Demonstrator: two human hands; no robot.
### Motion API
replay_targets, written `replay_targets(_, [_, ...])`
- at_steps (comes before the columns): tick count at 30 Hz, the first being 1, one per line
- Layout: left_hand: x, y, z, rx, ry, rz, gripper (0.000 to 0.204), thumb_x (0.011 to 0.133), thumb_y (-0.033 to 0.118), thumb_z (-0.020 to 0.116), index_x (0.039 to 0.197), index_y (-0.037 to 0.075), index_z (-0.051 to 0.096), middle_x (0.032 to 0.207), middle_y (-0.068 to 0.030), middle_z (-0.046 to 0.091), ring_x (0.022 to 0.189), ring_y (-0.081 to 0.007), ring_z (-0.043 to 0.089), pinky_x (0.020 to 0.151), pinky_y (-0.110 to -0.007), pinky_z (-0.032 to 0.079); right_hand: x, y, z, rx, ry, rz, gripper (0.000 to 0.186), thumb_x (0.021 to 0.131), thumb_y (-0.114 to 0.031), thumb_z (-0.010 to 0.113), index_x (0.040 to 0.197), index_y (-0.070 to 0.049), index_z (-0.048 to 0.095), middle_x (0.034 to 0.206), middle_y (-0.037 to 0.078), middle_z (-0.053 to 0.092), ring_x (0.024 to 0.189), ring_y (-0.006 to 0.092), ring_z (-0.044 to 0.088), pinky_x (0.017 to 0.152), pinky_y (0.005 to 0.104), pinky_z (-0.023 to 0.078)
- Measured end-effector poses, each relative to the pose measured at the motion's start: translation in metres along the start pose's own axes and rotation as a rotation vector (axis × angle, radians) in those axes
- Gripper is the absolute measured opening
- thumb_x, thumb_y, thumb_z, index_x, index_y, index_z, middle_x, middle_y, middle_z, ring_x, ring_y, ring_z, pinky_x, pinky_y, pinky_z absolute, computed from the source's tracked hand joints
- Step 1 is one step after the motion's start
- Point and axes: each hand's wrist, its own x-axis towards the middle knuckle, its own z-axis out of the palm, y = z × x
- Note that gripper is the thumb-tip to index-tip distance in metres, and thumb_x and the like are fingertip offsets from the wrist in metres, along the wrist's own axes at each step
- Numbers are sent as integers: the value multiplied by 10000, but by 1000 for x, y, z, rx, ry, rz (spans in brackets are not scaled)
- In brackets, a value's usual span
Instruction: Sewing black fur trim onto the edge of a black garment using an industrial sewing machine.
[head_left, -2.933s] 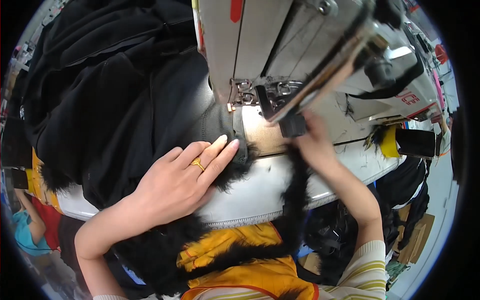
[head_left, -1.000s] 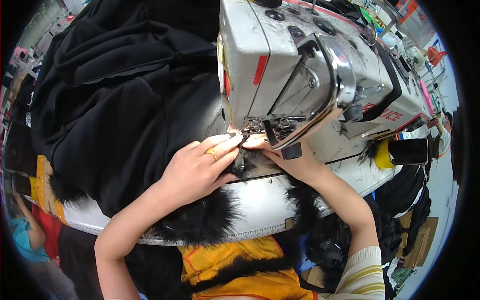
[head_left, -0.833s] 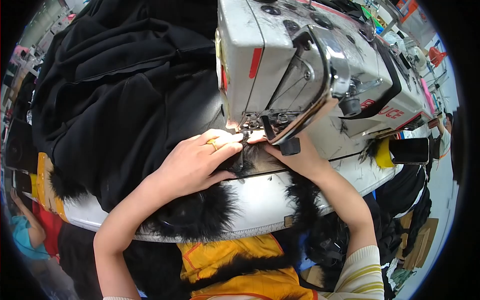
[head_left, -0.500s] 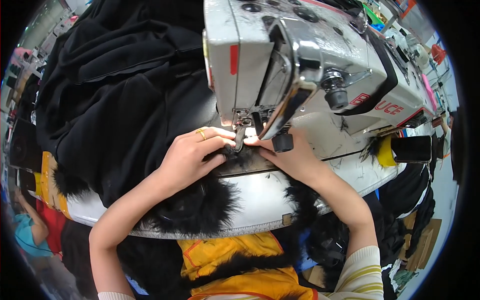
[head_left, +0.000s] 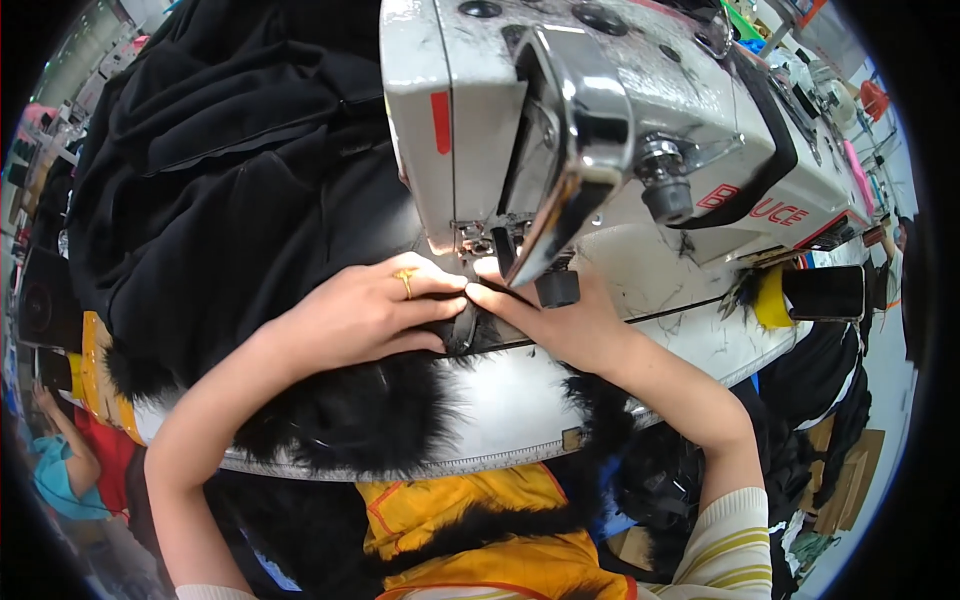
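Just in front of the needle area of a white sewing machine (head_left: 425, 140), both hands meet over a narrow dark strip of fabric (head_left: 463, 328). My left hand (head_left: 350, 315), with a gold ring on one finger, pinches the strip's left side between fingertips and thumb. From the right, my right hand (head_left: 570, 325) closes on the same strip; its thumb touches the left fingertips, and the machine's lever partly covers its other fingers. Black fluffy trim (head_left: 385, 410) hangs below my left wrist. A large black garment (head_left: 210, 210) lies heaped left of the machine.
A white sewing table (head_left: 500, 400) with a ruler tape along its front edge carries the machine. At the right stand a yellow roll (head_left: 771, 297) and a dark phone-like object (head_left: 824, 294). An orange apron (head_left: 460, 510) covers my lap. Another person's arm (head_left: 70, 440) shows at far left.
Both hands have shifted slightly toward me, the left also outward. The dark strip lies nearer me, and my right thumb has come against my left fingertips. The machine appears slightly further left in view.
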Motion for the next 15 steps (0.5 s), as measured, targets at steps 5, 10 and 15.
replay_targets(5, [-2, 0, 17, 175, 110, -124, 317, 796, 280, 641, 1042, 81, 636, 1097, -35, 612, 1002, -202, 576, 807, -301, 492, 8, 30, 11, -91, 97, -103, 111, 654, -160, 606, 746, -108, 576, 681, 55, 553, 693, 245, 562, 596, 389, 447])
replay_targets(10, [-4, 9, 25, 291, 158, -131, 349, 777, 279, 652, 1050, 64, 625, 1054, -35, 630, 968, -184, 581, 778, -299, 488, 2, 53, 21, -75, 179, -126, 70, 620, -107, 609, 596, -56, 567, 659, 78, 550, 714, 275, 547, 653, 399, 444])
replay_targets(15, [-5, 13, 27, 305, 101, -206, 358, 768, 280, 664, 1050, 65, 625, 1021, -45, 639, 942, -187, 589, 766, -300, 487, -1, 54, 14, 6, 71, -76, 92, 633, -110, 631, 610, -42, 573, 668, 99, 542, 715, 296, 543, 654, 412, 435])
